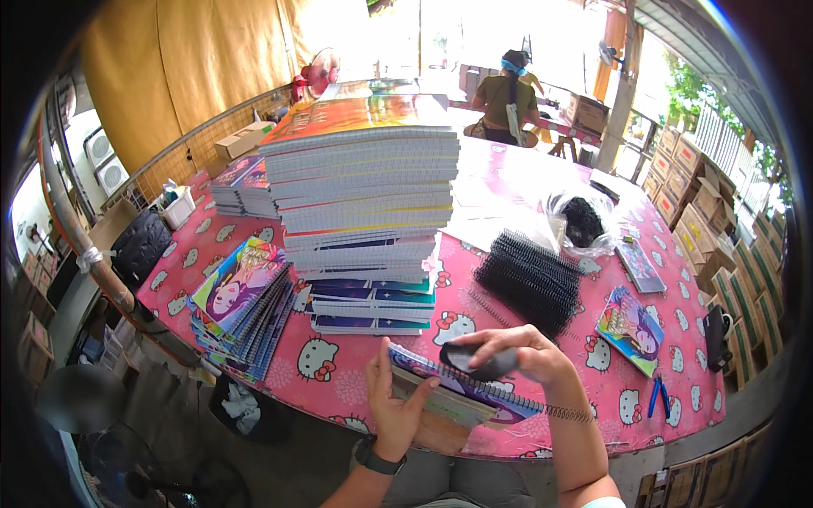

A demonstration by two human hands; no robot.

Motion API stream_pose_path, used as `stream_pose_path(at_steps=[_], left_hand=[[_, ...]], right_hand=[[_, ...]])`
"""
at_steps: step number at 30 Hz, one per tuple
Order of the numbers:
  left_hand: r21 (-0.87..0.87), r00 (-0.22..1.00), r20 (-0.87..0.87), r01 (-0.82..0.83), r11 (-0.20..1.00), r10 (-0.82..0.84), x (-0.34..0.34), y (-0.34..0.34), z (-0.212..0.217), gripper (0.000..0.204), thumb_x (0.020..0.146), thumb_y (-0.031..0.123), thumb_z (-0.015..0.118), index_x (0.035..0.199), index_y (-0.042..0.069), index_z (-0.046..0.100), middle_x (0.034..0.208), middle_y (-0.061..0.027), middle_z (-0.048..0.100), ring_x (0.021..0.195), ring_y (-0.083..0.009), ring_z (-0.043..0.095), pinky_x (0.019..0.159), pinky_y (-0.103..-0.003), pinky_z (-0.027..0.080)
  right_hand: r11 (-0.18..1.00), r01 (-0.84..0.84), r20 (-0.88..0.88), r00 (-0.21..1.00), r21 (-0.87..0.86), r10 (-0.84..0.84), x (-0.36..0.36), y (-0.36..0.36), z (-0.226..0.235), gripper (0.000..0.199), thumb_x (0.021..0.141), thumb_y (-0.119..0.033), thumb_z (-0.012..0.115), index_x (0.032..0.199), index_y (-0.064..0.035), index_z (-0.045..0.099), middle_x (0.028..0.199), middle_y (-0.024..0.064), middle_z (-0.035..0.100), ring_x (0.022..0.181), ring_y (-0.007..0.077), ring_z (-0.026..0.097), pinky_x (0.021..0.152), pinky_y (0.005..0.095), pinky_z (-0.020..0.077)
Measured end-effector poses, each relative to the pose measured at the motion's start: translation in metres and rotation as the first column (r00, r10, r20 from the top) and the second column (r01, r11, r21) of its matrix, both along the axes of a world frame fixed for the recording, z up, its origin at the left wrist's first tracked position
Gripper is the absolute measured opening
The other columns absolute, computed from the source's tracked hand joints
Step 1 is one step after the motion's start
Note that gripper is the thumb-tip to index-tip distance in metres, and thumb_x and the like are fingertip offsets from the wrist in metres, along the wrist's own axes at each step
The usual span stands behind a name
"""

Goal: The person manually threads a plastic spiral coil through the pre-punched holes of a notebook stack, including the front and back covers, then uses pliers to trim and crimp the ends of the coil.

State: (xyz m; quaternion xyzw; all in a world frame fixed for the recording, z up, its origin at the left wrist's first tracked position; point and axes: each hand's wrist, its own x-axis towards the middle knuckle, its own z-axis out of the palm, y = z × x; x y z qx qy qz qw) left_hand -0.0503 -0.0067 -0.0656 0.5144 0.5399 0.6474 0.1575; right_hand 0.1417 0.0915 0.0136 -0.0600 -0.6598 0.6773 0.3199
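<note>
My left hand [396, 409], with a dark band on its wrist, grips a colourful notebook [500, 412] by its left end at the near edge of the table. A dark wire spiral [569, 413] runs through the notebook's upper edge and sticks out past its right end. A pale board-like piece [453, 405] lies against the notebook on my side. My right hand [533, 354] is closed over a rounded black object [481, 361], shaped like a computer mouse, and holds it at the spiral edge. Its underside is hidden.
A tall stack of unbound books [364, 186] stands ahead. Fanned notebooks [241, 296] lie left of it, and a heap of black spirals [529, 284] right. Farther right are a plastic bag [580, 222], a notebook [631, 330] and blue-handled pliers [658, 398]. A person [508, 97] sits far off.
</note>
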Motion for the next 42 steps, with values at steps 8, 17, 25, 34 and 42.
stream_pose_path(at_steps=[8,17,25,34,42], left_hand=[[0.01,1.0,0.001,-0.003,1.0,0.003,-0.001,0.0,-0.007,0.086,0.071,0.014,0.08,0.141,-0.001,0.033,0.118,-0.0105,0.044,0.109,-0.0219,0.046,0.095,-0.031,0.037],[0.028,0.999,0.051,0.018,0.999,-0.019,0.002,0.0,0.0,0.068,0.076,0.016,0.077,0.134,0.001,0.045,0.112,-0.0127,0.052,0.105,-0.0238,0.05,0.093,-0.034,0.039],[0.082,0.949,-0.004,0.315,0.945,-0.316,-0.015,0.009,0.044,0.024,0.077,0.01,0.073,0.1,0.004,0.066,0.091,-0.0072,0.065,0.089,-0.0189,0.06,0.085,-0.033,0.046],[0.135,0.763,-0.018,0.643,0.754,-0.646,0.018,-0.009,0.084,0.019,0.074,0.005,0.074,0.091,0.004,0.066,0.086,-0.0057,0.065,0.08,-0.0136,0.063,0.07,-0.026,0.049],[0.215,0.848,-0.143,0.529,0.821,-0.51,0.014,-0.017,0.078,0.024,0.075,0.006,0.072,0.097,0.005,0.061,0.087,-0.0071,0.062,0.081,-0.0223,0.062,0.071,-0.032,0.049]], right_hand=[[0.992,0.061,0.234,0.969,0.11,-0.085,-0.014,0.015,-0.007,0.042,0.087,-0.035,0.064,0.101,0.0041,0.067,0.12,0.0192,0.059,0.108,0.0232,0.055,0.087,0.0361,0.0465],[0.731,0.079,0.558,0.592,0.678,-0.581,-0.018,0.027,-0.034,0.045,0.086,-0.044,0.062,0.111,-0.0068,0.065,0.122,0.0158,0.059,0.114,0.0317,0.054,0.099,0.0401,0.0394],[0.744,0.222,0.34,0.782,0.63,-0.522,0.009,-0.055,0.06,0.039,0.081,-0.025,0.071,0.111,-0.0034,0.06,0.108,0.0142,0.061,0.103,0.0285,0.057,0.086,0.0379,0.0464],[0.41,0.46,-0.001,0.667,0.788,-0.745,0.005,-0.098,0.056,0.022,0.071,-0.012,0.078,0.083,-0.0048,0.06,0.074,0.0062,0.057,0.064,0.0195,0.057,0.056,0.0293,0.0457],[0.256,0.216,0.043,0.679,0.942,-0.732,-0.005,-0.101,0.069,0.023,0.074,-0.017,0.074,0.084,-0.0035,0.059,0.075,0.0073,0.057,0.064,0.0256,0.056,0.055,0.035,0.046]])
